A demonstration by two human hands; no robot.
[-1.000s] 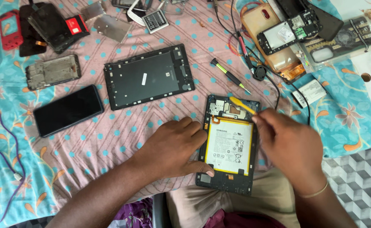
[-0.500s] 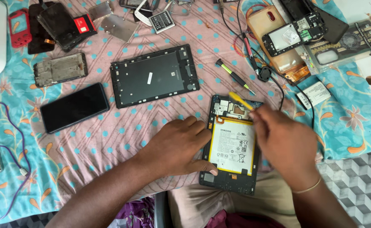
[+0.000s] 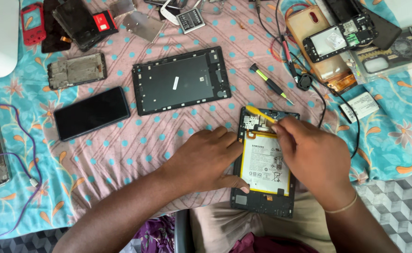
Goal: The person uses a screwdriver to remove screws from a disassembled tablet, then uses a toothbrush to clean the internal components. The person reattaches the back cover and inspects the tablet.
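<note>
Yellow pry tool (image 3: pixel 260 114) in right hand (image 3: pixel 316 157); screwdriver (image 3: pixel 270 84) nearby.

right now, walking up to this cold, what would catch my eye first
At the bottom centre, an opened tablet lies with its pale, yellow-edged battery bare; the left hand presses on its left edge while the right hand works a yellow pry tool at its top. Just above, on the pink dotted cloth, lies the tablet's dark back cover, with a black phone to its left.
</note>
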